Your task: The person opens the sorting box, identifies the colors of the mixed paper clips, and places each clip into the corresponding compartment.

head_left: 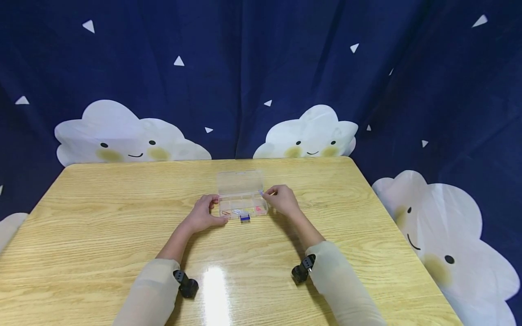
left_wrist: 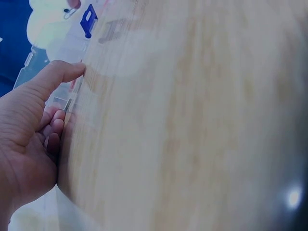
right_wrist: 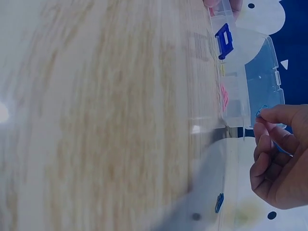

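A clear plastic divided box (head_left: 234,203) lies on the table with its lid (head_left: 239,182) raised at the back. My left hand (head_left: 202,214) holds the box's left end, thumb at the front corner and fingers round the far side. Above the right end, my right hand (head_left: 282,199) pinches a small blue paper clip (right_wrist: 261,111) between thumb and forefinger. Along the front row of compartments lie a red paper clip (head_left: 225,213), whitish ones (head_left: 238,211) and pink ones (right_wrist: 224,97). A blue latch (right_wrist: 224,41) hangs open at the front.
The box stands on a wood-grain table (head_left: 122,203). Another blue paper clip (right_wrist: 219,202) lies on the tabletop to the right of the box. Behind the table hangs a dark blue curtain (head_left: 228,68) with white clouds. Each sleeve carries a black wrist camera (head_left: 187,286).
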Tool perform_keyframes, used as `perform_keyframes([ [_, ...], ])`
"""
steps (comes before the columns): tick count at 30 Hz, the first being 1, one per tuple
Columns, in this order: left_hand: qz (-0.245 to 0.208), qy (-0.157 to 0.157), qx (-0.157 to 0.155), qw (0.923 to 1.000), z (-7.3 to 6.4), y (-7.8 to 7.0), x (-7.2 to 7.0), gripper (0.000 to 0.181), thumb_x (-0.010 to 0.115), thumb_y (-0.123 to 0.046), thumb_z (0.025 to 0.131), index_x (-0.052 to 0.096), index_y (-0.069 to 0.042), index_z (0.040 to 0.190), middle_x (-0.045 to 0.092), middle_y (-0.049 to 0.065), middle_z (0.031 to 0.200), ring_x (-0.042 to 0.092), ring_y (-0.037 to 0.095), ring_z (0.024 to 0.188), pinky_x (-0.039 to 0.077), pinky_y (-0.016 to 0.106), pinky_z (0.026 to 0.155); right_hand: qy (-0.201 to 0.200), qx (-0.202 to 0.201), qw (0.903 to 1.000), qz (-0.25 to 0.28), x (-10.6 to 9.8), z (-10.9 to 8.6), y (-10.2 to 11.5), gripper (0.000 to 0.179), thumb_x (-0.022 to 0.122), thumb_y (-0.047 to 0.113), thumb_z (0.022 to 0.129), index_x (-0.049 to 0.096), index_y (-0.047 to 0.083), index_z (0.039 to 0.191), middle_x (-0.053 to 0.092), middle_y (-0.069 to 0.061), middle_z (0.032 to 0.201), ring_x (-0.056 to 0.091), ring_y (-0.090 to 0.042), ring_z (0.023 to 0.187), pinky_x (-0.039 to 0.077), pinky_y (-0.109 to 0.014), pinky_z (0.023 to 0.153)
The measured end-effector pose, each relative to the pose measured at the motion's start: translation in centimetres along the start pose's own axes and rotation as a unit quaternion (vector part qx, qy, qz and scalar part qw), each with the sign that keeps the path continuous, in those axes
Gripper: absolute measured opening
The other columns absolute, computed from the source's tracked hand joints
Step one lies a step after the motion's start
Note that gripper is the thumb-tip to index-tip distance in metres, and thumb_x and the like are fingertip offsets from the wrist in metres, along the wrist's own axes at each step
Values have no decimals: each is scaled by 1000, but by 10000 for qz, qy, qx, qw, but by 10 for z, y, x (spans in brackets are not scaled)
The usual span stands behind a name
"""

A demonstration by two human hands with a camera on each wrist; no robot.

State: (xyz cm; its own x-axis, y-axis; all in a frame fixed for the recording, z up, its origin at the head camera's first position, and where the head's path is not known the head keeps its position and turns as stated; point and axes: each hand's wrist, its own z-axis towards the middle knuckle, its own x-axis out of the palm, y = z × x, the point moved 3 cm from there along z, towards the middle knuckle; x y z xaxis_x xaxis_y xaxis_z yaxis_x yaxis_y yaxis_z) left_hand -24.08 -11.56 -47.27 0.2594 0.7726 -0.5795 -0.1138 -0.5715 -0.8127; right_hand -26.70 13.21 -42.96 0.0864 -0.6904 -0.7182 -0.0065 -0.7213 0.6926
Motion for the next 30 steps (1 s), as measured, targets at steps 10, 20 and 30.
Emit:
perform_keyframes([
  [10, -49, 18, 8, 10000, 0, 1, 0, 79, 78, -23, 73, 38, 4, 136, 46, 18, 124, 43, 28, 106, 38, 41, 93, 126, 46, 9997, 226, 2, -2, 4, 20, 64, 25, 87, 71, 6, 90, 64, -6, 74, 52, -13, 54, 39, -23, 48],
  [20, -18, 9, 31, 10000, 0, -1, -1, 77, 79, -21, 73, 39, 6, 134, 45, 18, 122, 43, 28, 104, 38, 40, 92, 46, -13, 9998, 193, 6, 1, 5, 21, 65, 25, 86, 72, 5, 89, 62, -3, 72, 48, -10, 56, 38, -23, 50],
  [30, 18, 14, 31, 10000, 1, 0, -1, 77, 79, -23, 73, 39, 5, 133, 45, 17, 120, 42, 27, 102, 37, 39, 90, 125, 59, 9997, 177, 11, 1, 4, 20, 65, 23, 85, 72, 5, 89, 57, 0, 70, 44, -9, 55, 35, -21, 48],
])
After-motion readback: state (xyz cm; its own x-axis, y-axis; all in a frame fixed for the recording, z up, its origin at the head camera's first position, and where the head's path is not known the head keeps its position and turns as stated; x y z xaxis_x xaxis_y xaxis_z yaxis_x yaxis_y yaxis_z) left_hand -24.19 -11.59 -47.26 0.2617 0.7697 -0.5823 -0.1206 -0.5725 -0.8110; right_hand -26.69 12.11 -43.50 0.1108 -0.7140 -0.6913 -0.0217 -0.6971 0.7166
